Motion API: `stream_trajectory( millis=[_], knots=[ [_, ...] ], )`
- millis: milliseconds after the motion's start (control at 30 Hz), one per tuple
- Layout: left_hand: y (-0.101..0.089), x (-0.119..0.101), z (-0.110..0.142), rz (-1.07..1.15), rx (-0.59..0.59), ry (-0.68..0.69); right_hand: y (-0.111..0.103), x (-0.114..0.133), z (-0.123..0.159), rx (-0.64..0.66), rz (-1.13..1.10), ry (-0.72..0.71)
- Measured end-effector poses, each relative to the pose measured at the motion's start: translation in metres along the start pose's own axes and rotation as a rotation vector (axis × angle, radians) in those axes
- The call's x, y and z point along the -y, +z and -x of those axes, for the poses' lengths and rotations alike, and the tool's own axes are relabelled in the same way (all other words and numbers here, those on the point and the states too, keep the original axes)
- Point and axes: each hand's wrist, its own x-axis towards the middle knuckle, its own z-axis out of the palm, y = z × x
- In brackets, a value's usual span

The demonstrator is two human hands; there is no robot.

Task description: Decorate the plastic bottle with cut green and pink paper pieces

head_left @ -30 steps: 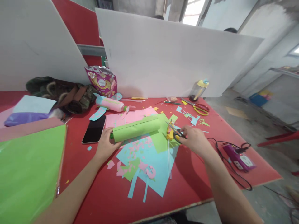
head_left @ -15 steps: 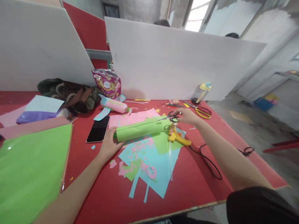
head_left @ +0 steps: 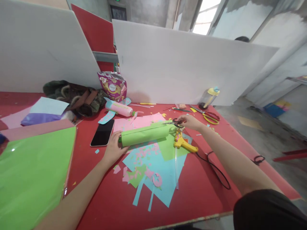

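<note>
My left hand point(head_left: 115, 146) grips the left end of a bottle wrapped in a roll of green paper point(head_left: 145, 135); a bit of darker green shows at that end. In my right hand point(head_left: 190, 122) is a pair of black-handled scissors point(head_left: 177, 122), the blades pointing left over the paper's right end. Just below the scissors lies a yellow glue gun point(head_left: 185, 144) with a clear glue stick in it. Beneath the roll are a light blue sheet point(head_left: 165, 174), green paper and several pink and green scraps.
A phone point(head_left: 102, 133) lies left of the roll, behind it a pink paper-covered bottle point(head_left: 121, 109) with blue wings. Farther back stand a snack bag point(head_left: 112, 87) and a clear bottle point(head_left: 209, 98). Red and yellow pliers point(head_left: 211, 118) lie at right. A black cord point(head_left: 219, 172) trails from the glue gun.
The scissors' blades have moved at the right end of the roll, and a cut flap there looks smaller. My left hand keeps its hold. The whole view has shifted slightly.
</note>
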Motion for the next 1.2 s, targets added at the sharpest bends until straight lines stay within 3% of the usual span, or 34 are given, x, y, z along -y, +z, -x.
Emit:
stream_trajectory(
  millis=[900,1200],
  knots=[
    [-0.001,-0.002,-0.001,0.011,0.014,-0.026,0.021,-0.014,-0.002,-0.021,-0.032,0.016],
    [0.0,-0.002,0.0,0.005,0.014,-0.016,0.019,-0.002,0.001,-0.047,0.065,0.005]
  ],
)
